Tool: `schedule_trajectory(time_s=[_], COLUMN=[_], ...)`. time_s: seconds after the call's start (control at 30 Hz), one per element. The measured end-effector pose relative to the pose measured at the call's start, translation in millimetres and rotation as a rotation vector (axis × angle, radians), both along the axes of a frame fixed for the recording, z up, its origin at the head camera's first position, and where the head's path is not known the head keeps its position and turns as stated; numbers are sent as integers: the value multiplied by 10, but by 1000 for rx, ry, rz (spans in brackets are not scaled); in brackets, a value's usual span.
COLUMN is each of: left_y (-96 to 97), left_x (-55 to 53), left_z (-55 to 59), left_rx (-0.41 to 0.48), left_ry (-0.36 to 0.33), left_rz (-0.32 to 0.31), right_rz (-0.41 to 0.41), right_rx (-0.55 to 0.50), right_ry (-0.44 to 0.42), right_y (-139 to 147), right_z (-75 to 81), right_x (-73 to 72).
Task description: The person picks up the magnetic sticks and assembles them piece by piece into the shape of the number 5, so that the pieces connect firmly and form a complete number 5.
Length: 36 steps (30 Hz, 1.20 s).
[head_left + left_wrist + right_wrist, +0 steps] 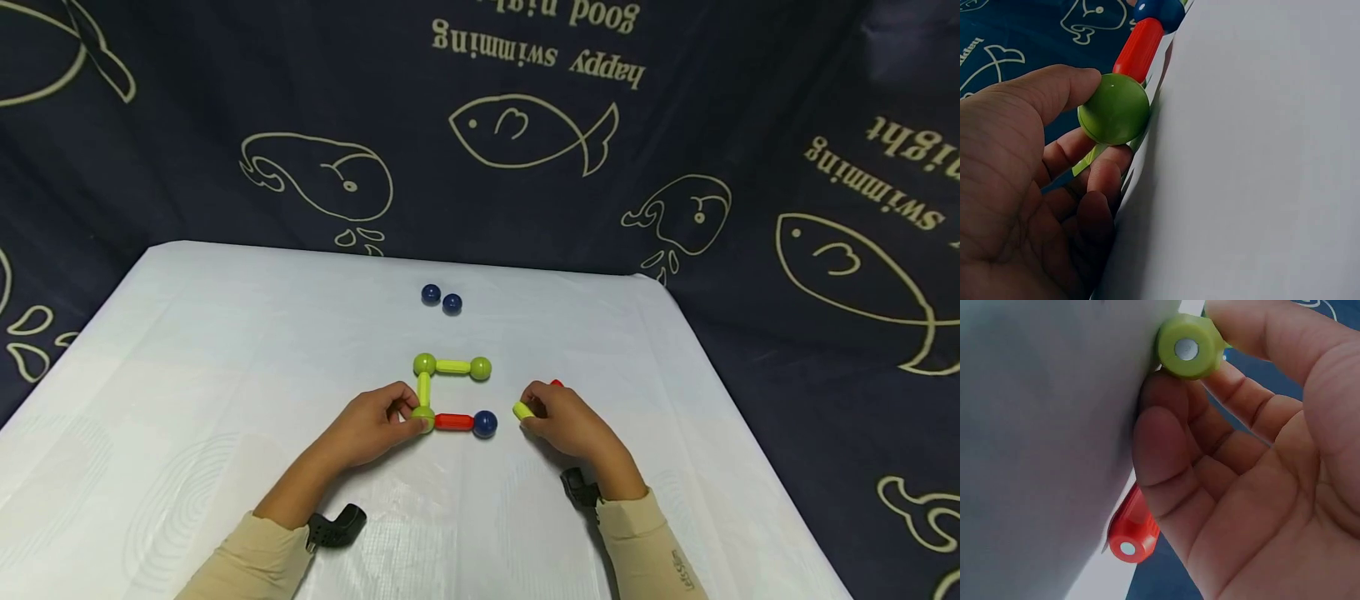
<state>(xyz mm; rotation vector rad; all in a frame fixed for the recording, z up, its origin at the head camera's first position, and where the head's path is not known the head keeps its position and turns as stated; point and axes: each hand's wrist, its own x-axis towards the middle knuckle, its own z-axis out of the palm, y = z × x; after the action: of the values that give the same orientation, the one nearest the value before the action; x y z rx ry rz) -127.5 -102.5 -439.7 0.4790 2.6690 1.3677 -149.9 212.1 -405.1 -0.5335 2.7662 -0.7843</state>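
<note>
My left hand (378,423) pinches the green ball (1114,109) at the near left corner of a magnetic stick-and-ball shape. From that ball a red stick (453,422) runs right to a blue ball (485,424). A yellow-green stick (423,389) leads away to a second green ball (424,364), where another yellow-green stick (453,367) joins a third green ball (481,368). Right of the shape, my right hand (564,419) pinches a loose yellow-green stick (1190,347) with a silver end. A loose red stick (1134,531) lies beside that hand, mostly hidden by it in the head view.
Two loose blue balls, one at the left (431,294) and one at the right (452,304), sit farther back on the white-covered table (247,333). A dark cloth (525,208) with fish drawings hangs behind the table's far edge.
</note>
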Motion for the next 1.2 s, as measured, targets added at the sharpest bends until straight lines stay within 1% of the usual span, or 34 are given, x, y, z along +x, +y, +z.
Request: schedule_trajectory(time_s=[0.13,0.23,0.37,0.47,0.6,0.73,0.87,1.0,1.2], left_y=[6,5,-1,0,9,8,6,5,2], left_x=[-4,-5,-4,-6,-8,-5,-7,-15,-10], left_z=[-1,4,13,14,13,16,13,9,7], left_rx=[-10,-14,-14,-15,-16,-9,-5,-9,0], left_ry=[-2,3,17,25,36,52,59,47,43], left_rz=[1,5,8,4,1,2,7,18,16], right_rz=[-5,5,24,18,-10,-4,6,20,69], right_rx=[-4,-27,-102,-175,-266,-330,-359,-373,-390], right_ry=[-16,-20,-50,-103,-174,-226,-258,-271,-359], right_y=[-23,-35,-52,-73,-106,-148,-187,-198,-198], right_z=[-6,-4,4,7,10,25,49,42,28], right_x=[6,7,10,17,27,43,65,73,69])
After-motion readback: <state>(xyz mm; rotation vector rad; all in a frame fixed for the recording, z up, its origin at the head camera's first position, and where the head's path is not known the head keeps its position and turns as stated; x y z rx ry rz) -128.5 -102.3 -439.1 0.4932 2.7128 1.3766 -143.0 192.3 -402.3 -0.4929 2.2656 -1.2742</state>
